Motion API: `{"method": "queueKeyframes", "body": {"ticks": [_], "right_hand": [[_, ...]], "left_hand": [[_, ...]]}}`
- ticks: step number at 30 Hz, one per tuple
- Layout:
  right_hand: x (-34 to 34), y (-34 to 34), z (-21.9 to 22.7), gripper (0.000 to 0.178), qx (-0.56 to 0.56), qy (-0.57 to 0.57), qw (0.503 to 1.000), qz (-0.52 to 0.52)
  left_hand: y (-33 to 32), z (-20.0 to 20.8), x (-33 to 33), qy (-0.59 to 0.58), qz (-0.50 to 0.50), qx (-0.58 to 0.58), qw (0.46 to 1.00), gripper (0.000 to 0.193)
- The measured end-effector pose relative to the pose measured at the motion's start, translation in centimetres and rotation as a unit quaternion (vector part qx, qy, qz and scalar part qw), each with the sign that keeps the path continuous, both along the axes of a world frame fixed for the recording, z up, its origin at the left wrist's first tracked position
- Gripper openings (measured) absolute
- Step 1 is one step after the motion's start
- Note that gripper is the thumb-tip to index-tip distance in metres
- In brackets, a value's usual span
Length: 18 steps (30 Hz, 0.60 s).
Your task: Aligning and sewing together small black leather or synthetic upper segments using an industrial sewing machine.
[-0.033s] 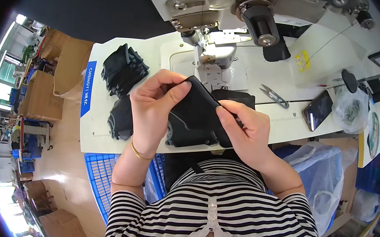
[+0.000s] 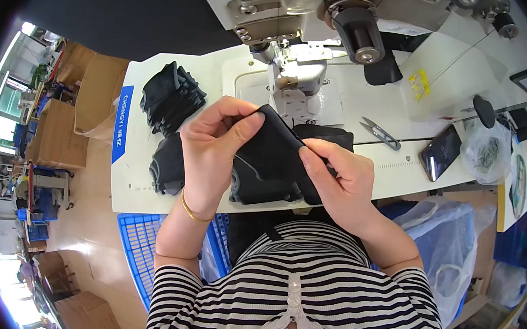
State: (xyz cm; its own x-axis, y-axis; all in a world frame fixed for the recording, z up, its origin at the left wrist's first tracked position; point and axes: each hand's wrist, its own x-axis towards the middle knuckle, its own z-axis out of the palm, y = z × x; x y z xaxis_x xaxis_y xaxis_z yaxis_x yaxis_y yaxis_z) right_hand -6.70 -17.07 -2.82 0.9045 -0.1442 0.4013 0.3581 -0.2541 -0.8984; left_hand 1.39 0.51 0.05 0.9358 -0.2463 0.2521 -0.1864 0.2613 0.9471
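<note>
Between my hands is a piece of black fabric [image 2: 268, 141], its edge stretched from one hand to the other in front of the sewing machine [image 2: 303, 79]. My left hand [image 2: 218, 138] pinches its upper left corner between thumb and fingers. Farther along the same edge, my right hand [image 2: 338, 175] pinches the fabric, with thumb and forefinger close together. Stacked black fabric pieces [image 2: 264, 189] lie under and behind the held piece, partly hidden by it. Another black fabric piece [image 2: 326, 134] lies just beyond my right hand.
More black pieces [image 2: 169, 98] are piled on the left of the white table [image 2: 132, 177]. Thread snips [image 2: 382, 134], a phone [image 2: 440, 153] and a plastic bag [image 2: 485, 151] lie to the right. A blue basket [image 2: 137, 241] and a large clear bag [image 2: 440, 245] sit below the front edge.
</note>
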Motion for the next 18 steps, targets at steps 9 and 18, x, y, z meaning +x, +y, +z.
{"method": "queueKeyframes", "body": {"ticks": [9, 18], "right_hand": [[0.4, -0.3, -0.2, 0.010, -0.025, -0.042, 0.999, -0.010], [0.8, -0.3, -0.4, 0.013, 0.006, 0.040, 0.998, 0.038]], "left_hand": [[-0.3, -0.2, 0.2, -0.001, -0.005, -0.024, 1.000, 0.012], [-0.1, 0.6, 3.1, 0.033, -0.055, 0.116, 0.991, 0.011]]}}
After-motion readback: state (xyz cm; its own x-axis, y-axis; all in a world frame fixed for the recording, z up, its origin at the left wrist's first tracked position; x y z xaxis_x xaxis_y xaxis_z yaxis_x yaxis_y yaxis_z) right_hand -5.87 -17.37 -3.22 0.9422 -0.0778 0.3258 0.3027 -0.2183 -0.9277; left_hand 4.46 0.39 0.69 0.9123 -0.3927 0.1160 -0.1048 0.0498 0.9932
